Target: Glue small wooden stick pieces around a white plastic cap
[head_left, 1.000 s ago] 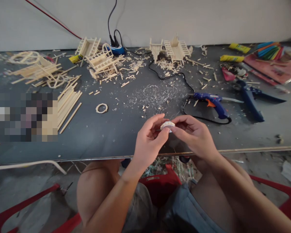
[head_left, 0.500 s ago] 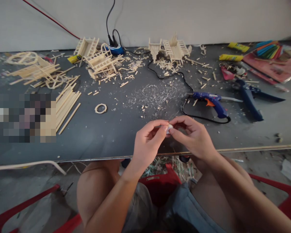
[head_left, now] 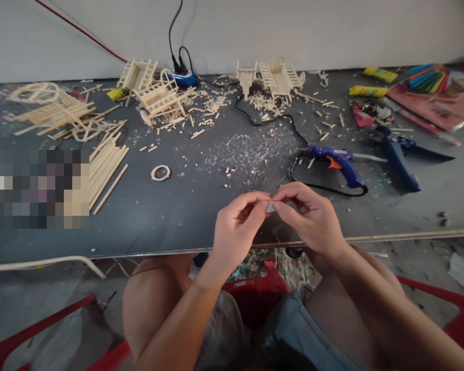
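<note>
Close to the table's front edge, my left hand (head_left: 237,224) and my right hand (head_left: 311,214) meet, fingertips pinched from both sides on a small whitish piece (head_left: 270,207). Fingers cover most of it, so I cannot make out its kind. Beyond my right hand lies a blue hot glue gun (head_left: 334,158) with an orange trigger and a glue stick in its back. A small ring of wooden bits (head_left: 161,173) rests on the table to the left of my hands.
Wooden sticks (head_left: 107,172) lie at left beside a blurred-out patch. Small stick-built models (head_left: 280,80) stand along the wall among offcuts. At right are a dark blue cutter-like tool (head_left: 400,159), yellow tubes (head_left: 368,92) and coloured sticks (head_left: 427,80). A black cord (head_left: 263,122) crosses the table.
My fingers have shifted slightly around the small whitish piece, and less of it shows between them. The things on the table stay where they were.
</note>
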A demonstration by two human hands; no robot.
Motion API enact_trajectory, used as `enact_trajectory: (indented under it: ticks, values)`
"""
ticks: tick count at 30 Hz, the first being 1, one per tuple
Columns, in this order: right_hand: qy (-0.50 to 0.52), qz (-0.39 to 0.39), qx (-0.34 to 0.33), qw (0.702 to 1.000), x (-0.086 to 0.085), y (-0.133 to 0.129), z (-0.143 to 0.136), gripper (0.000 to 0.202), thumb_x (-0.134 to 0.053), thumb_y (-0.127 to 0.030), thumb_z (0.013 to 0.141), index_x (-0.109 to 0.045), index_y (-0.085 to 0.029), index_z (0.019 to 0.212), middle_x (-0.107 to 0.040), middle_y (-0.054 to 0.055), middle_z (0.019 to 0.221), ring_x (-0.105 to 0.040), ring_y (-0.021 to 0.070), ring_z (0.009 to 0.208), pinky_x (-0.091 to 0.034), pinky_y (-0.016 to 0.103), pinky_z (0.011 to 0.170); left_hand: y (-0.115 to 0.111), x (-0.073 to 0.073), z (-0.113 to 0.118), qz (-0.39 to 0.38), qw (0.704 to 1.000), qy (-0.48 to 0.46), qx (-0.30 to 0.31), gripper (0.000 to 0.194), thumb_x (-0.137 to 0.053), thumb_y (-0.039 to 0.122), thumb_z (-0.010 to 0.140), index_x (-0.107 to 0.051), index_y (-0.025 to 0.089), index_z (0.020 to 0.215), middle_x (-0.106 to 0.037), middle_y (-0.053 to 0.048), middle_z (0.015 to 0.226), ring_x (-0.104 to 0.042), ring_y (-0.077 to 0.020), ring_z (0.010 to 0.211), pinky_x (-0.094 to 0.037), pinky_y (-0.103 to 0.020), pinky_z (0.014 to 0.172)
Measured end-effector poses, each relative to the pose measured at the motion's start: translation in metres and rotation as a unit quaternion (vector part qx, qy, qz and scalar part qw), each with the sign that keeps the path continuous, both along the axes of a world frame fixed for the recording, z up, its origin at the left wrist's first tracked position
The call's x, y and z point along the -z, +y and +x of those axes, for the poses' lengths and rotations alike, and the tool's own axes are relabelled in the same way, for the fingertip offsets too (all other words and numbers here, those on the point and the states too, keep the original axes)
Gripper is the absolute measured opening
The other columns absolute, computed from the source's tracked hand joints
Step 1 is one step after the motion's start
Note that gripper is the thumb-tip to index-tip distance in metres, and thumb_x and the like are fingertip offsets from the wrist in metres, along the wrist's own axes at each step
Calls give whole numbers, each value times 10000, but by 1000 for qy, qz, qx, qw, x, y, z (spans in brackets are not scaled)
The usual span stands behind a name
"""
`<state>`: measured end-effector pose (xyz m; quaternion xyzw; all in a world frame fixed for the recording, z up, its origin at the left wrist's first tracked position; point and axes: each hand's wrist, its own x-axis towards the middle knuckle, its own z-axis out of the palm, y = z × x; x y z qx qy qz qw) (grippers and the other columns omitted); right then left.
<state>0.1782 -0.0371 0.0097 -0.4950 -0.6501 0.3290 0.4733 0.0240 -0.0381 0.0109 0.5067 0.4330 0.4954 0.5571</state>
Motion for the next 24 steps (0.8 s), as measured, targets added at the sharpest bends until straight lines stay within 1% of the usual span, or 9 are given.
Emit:
enact_trajectory:
  ticks: [5, 10, 24]
  values:
    - [-7, 5, 2, 1000, -2, -2, 0, 64, -605, -162, 827, -632, -219, 821, -622, -4, 816, -561, 121, 756, -462, 277, 715, 0, 0, 0, 4, 1000, -2, 1, 104, -611, 219, 860, -697, 184, 906, -725, -36, 950, -680, -126, 802, -579, -237, 755]
    - [-8, 2, 6, 1000, -3, -1, -1, 64, -602, -159, 824, -627, -217, 818, -620, -1, 818, -560, 125, 751, -460, 282, 709, -1, -2, 0, 5, 1000, 7, 0, 106, -609, 221, 859, -695, 181, 905, -725, -45, 969, -681, -131, 799, -581, -247, 749]
    - [23, -12, 5, 1000, 3, -2, -1, 75, -612, -153, 835, -640, -220, 819, -614, -16, 830, -552, 107, 766, -448, 258, 727, 0, -1, -2, 16, 1000, 11, 5, 117, -612, 237, 867, -701, 181, 917, -723, -30, 975, -668, -114, 816, -558, -204, 747]
